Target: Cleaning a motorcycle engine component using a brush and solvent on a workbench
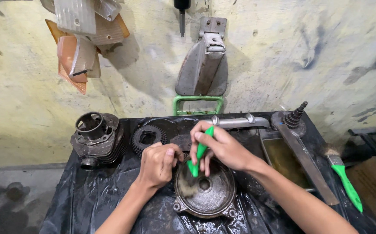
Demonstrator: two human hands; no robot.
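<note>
Round metal cover (205, 190) steadied at its rim by left hand (157, 164), fingers curled, green-handled brush (199, 152) gripped in right hand (222, 147), bristles apparently pressed on cover, black-lined tabletop (88, 195) beneath.

Both hands crowd the middle of the black-sheeted bench (88, 195), over the round metal cover (205, 190). Behind them the way is blocked by the toothed gear (147, 136) and the grey metal handle (240, 122). To the left, the finned cylinder (97, 138) stands well apart, leaving open sheet before it. To the right, the tray of murky liquid (285, 160) and the long flat bar (307, 162) close the passage.
</note>
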